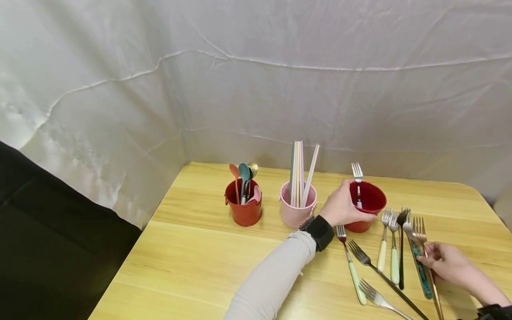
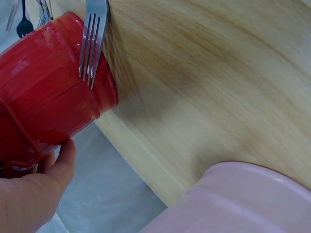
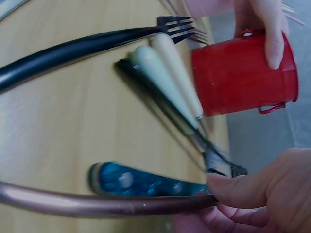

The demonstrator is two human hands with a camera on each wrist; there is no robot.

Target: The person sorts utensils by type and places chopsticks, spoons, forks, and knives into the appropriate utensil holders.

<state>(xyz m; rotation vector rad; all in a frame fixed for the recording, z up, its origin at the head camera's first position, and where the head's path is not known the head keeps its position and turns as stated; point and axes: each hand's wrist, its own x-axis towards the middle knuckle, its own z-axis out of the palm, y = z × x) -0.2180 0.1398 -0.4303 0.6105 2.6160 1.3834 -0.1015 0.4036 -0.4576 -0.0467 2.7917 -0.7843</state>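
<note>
At the far right of the tabletop [image 1: 192, 258], we see our left hand [image 1: 346, 208] wrapped round a red bucket [image 1: 373, 195], thumb along its near side and fingers on its left; we judge this grip steadies it against sliding or tipping. One silver fork [image 1: 358, 173] stands inside, tines up and handle down, probably because the bucket is shallow enough to leave the head clear.

Our right hand [image 1: 452, 264] pinches a copper fork [image 1: 419, 230] by the upper handle, between thumb and fingers. Its tines point to the far side; holding it so close to the head likely makes the long handle easier to control. A teal handle [image 1: 422, 272] lies just left of that grip, and beyond it we find a cream-handled fork [image 1: 382, 253] and a black fork [image 1: 362, 254], laid loose where each can be picked up singly.

Farther left, a pink bucket [image 1: 290, 213] bears chopsticks [image 1: 297, 173] and a second bucket [image 1: 245, 217] bears spoons [image 1: 244, 171], seemingly grouped by kind.
</note>
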